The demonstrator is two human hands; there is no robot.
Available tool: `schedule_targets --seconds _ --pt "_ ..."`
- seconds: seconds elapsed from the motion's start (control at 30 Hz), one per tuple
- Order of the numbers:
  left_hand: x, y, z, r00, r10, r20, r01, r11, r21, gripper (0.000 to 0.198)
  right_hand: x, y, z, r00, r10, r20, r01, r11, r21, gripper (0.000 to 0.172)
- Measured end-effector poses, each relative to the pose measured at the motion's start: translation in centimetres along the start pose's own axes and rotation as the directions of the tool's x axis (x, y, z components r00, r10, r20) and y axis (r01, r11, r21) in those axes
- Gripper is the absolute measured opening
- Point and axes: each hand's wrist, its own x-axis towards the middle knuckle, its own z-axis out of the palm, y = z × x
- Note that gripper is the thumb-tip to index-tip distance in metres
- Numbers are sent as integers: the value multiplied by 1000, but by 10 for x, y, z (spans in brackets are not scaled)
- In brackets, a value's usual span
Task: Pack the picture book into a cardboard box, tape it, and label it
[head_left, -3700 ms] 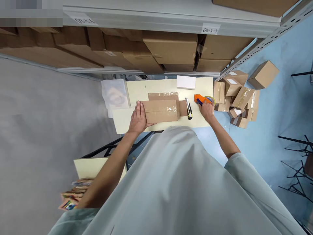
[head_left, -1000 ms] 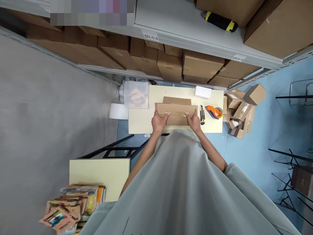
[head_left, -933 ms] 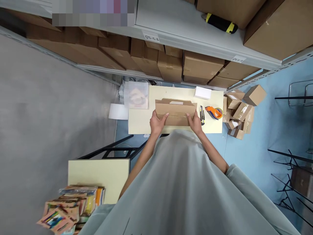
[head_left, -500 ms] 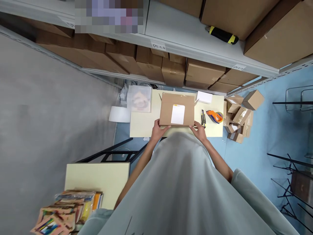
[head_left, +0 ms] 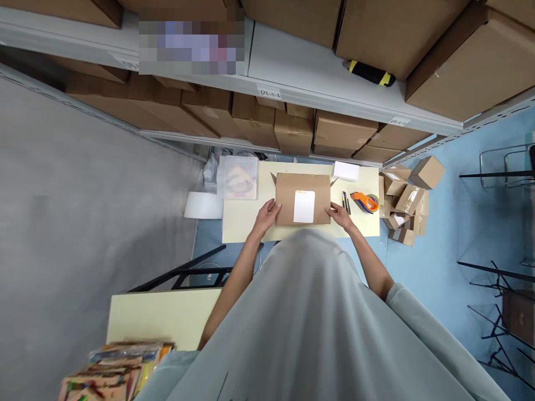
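Note:
A brown cardboard box (head_left: 285, 196) with a white label (head_left: 304, 206) on its top face lies on the pale yellow table (head_left: 240, 225) in front of me. Small flaps stick out at its far left and far right corners. My left hand (head_left: 266, 216) grips the box's left side near the front, its fingers curled at the edge. On the opposite side, my right hand (head_left: 340, 215) holds the right edge with thumb and fingers. Just beyond the right hand lie utility knives (head_left: 346, 203) and an orange tape dispenser (head_left: 365, 203).
A white box (head_left: 346, 170) and a translucent plastic bag (head_left: 241, 177) sit on the table. Shelves with cartons (head_left: 346, 131) rise behind; another utility knife (head_left: 371, 73) lies on one. Small boxes (head_left: 412, 199) are heaped on the right. Packets (head_left: 121, 367) lie on a lower-left table.
My hands have shifted from the box's front corners to its left and right sides. The whole view has tilted slightly, so the table appears lower.

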Motion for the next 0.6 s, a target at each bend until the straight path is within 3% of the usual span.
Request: schedule_targets --seconds 0.1,0.27,0.47,0.6 --pt "4 9 -3 996 87 31 -87 996 13 71 -1 -8 -7 997 0 78 -3 1000 29 66" --pt "-4 20 -3 983 184 -24 -185 983 -15 65 -12 -2 -13 997 -9 -72 12 999 42 66" --pt "-17 17 2 996 39 -86 -25 988 153 19 -23 14 -3 990 84 -111 -72 991 110 50" --pt "-29 17 -7 993 40 -111 -24 990 139 25 -31 13 -20 984 110 -143 -99 992 78 47"
